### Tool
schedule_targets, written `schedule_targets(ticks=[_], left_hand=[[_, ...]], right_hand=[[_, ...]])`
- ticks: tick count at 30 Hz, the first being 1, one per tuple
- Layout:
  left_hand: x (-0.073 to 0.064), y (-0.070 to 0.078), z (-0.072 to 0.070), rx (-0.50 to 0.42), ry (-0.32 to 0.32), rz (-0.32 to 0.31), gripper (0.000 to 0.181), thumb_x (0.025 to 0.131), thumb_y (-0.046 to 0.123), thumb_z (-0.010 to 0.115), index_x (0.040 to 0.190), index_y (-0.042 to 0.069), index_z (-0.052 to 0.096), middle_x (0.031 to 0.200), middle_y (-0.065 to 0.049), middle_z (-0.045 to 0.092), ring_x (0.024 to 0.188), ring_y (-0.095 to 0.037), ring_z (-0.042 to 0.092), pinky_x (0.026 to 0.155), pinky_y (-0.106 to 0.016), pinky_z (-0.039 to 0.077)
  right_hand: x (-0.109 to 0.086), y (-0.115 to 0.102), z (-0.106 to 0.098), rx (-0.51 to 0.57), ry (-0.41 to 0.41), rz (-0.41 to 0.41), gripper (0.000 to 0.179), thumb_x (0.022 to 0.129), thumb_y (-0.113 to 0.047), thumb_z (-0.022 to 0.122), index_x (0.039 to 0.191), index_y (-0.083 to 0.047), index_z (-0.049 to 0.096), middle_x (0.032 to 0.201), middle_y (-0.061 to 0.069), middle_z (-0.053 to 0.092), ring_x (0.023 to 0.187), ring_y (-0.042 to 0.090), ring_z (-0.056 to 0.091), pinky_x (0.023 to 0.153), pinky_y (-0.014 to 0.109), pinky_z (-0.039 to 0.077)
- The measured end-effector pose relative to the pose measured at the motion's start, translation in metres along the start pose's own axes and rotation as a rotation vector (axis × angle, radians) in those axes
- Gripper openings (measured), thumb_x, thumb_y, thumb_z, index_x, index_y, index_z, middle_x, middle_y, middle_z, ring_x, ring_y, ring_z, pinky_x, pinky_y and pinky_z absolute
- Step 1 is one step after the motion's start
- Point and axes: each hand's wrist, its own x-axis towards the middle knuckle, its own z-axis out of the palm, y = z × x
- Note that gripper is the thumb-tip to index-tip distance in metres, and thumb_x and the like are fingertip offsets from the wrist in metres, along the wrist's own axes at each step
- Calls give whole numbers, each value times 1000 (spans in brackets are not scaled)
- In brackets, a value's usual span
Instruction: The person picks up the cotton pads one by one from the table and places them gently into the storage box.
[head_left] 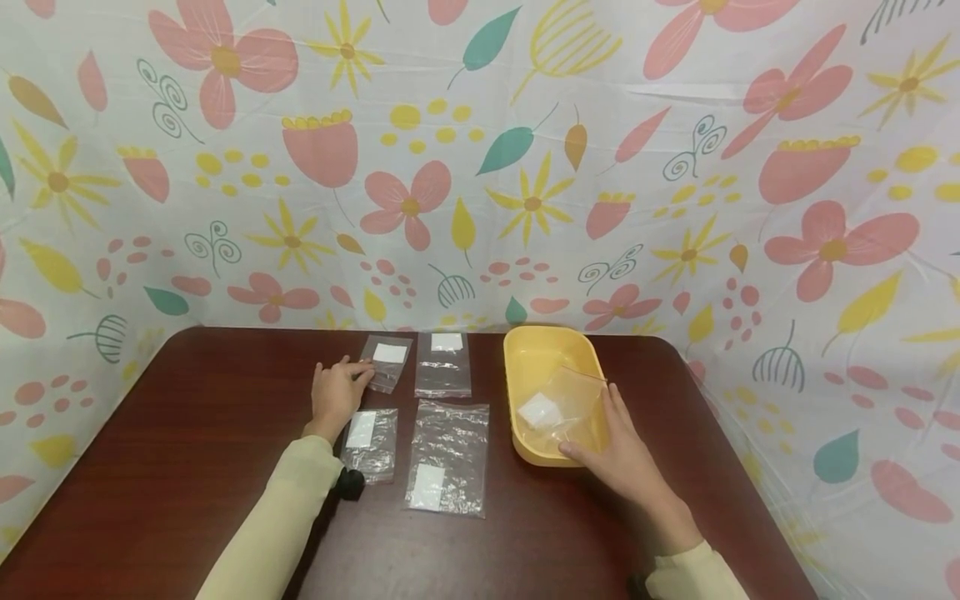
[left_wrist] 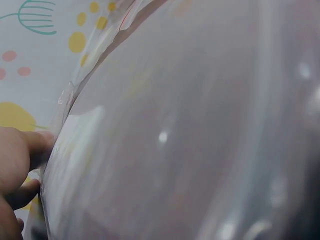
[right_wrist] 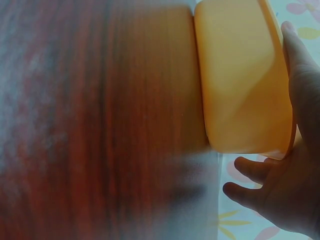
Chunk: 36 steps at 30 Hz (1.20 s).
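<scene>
Left hand [head_left: 337,396], the nearer, touches small clear plastic bag, white-labelled [head_left: 386,368], on dark-red glossy tabletop [head_left: 225,433] at its two o'clock, long axis one-to-seven; pinching, cannot tell. Right hand [head_left: 624,454] spread wide at four o'clock of yellow rectangular tub [head_left: 551,346].

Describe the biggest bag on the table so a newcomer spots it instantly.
On the dark brown table, find the yellow tub. Left of it lie four clear bags in two rows; you want the near row's right bag. It's the largest, and its white label sits at the near end, not the far end like the others.
</scene>
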Motion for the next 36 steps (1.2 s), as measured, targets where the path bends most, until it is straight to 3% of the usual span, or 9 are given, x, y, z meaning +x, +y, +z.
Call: schedule_targets(ticks=[10, 16, 20, 23, 27, 36], left_hand=[[0, 2, -5, -49, 40, 20, 25, 97, 21, 70, 116, 7, 77, 101, -12, 75, 129, -35, 55, 121, -57, 10], [3, 0, -7, -47, 98, 50, 24, 97, 22, 70, 115, 9, 77, 109, -10, 74, 125, -34, 59, 121, -58, 13], [5, 2, -11, -55, 118, 56, 24, 97, 22, 70, 115, 8, 77, 85, -10, 76, 125, -33, 59, 121, -57, 15], [5, 5, -15, -61, 133, 72, 24, 97, 22, 70, 115, 7, 77, 57, -7, 66, 124, -34, 60, 121, -57, 16], [7, 9, -19, -66, 174, 94, 23, 96, 21, 71, 113, 7, 78, 45, -4, 56, 120, -36, 62, 120, -56, 18], [9, 14, -28, -80, 218, 103, 22, 96, 21, 71, 113, 9, 78, 54, -9, 64, 118, -36, 63, 122, -52, 16]], right_hand=[[0, 1, 1, -5, 2, 3, 124, 80, -61, 78, 162, -7, 3, 168, 11, -4, 150, 44, 12, 112, 68, 25], [0, 2, 1, -7, 3, 7, 123, 80, -59, 78, 162, -8, 2, 168, 11, -4, 150, 45, 12, 112, 69, 25], [0, 2, 2, -4, 5, 5, 122, 81, -57, 79, 162, -8, 2, 168, 12, -4, 150, 45, 12, 112, 69, 25], [0, 2, 2, -4, 6, 6, 122, 81, -57, 79, 162, -8, 2, 168, 12, -3, 150, 45, 13, 113, 68, 25], [0, 2, 2, 0, 3, 8, 122, 81, -58, 78, 162, -8, 2, 168, 11, -4, 150, 44, 12, 113, 68, 24], [-1, 2, 0, 4, -3, 7, 124, 80, -62, 76, 162, -9, 1, 168, 13, -4, 150, 44, 12, 113, 69, 24]])
